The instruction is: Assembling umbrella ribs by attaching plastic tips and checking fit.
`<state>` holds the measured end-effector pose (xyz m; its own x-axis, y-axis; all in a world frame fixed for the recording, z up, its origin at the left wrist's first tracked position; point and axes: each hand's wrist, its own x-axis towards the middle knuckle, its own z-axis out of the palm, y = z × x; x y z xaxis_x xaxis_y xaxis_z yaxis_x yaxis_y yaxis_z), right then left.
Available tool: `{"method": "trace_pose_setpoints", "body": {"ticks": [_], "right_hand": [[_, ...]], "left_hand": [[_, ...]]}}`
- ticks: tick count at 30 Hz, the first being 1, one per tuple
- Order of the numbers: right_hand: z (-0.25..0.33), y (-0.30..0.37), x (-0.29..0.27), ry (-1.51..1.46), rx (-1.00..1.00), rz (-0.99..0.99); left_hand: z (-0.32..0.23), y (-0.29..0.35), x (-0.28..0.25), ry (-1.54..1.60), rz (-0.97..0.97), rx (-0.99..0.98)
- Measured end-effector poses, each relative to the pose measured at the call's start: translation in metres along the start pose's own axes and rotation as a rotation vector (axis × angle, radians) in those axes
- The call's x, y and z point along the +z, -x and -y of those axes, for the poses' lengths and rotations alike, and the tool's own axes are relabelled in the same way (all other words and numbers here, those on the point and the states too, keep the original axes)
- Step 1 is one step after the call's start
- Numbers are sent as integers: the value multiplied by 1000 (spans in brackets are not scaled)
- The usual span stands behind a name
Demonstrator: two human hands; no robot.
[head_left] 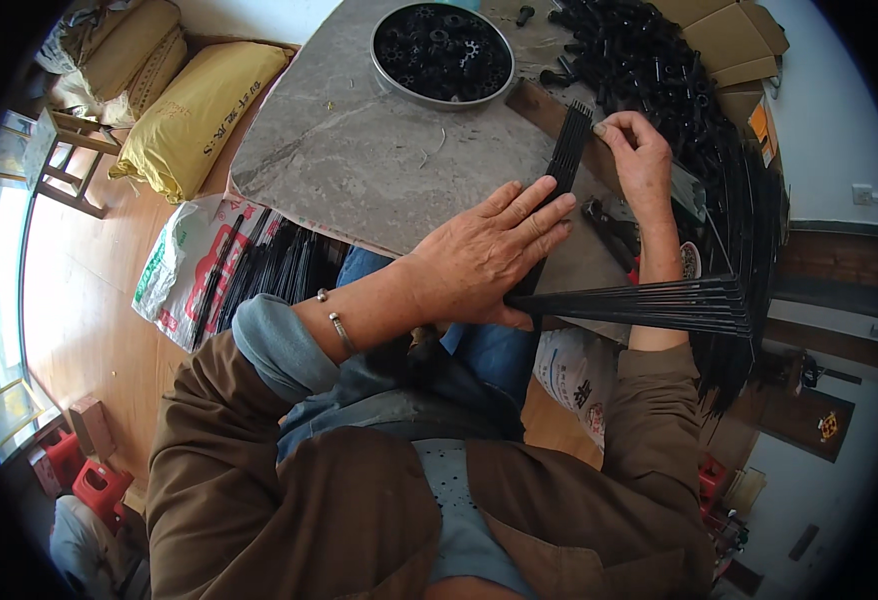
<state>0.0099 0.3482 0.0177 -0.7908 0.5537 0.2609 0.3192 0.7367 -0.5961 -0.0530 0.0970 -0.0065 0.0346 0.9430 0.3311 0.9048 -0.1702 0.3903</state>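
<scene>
My left hand (499,245) lies across the black strips (571,150), its fingers straight out with small gaps between them. The strips slant over the table (329,160), their upper ends poking out beyond my fingertips. My right hand (644,165) is just beside those ends, thumb and forefinger together; I cannot tell whether anything sits between them. From near my left thumb, a fan (649,305) of more black strips spreads to the right, crossing in front of my right forearm. Pliers (609,230) lie near that forearm. Beyond my hands stand a round pan (439,103) of small black parts and, to its right, a heap (659,75) of black pieces.
</scene>
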Motion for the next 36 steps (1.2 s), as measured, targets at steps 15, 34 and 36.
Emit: {"method": "trace_pose_setpoints", "body": {"ticks": [15, 34, 36], "right_hand": [[-1, -7, 4, -138, -102, 15], [2, -2, -24, 265, -223, 55], [4, -5, -24, 230, -176, 82]], "left_hand": [[0, 0, 0, 5, -10, 9], [0, 0, 0, -50, -38, 32], [1, 1, 1, -48, -44, 32]]}}
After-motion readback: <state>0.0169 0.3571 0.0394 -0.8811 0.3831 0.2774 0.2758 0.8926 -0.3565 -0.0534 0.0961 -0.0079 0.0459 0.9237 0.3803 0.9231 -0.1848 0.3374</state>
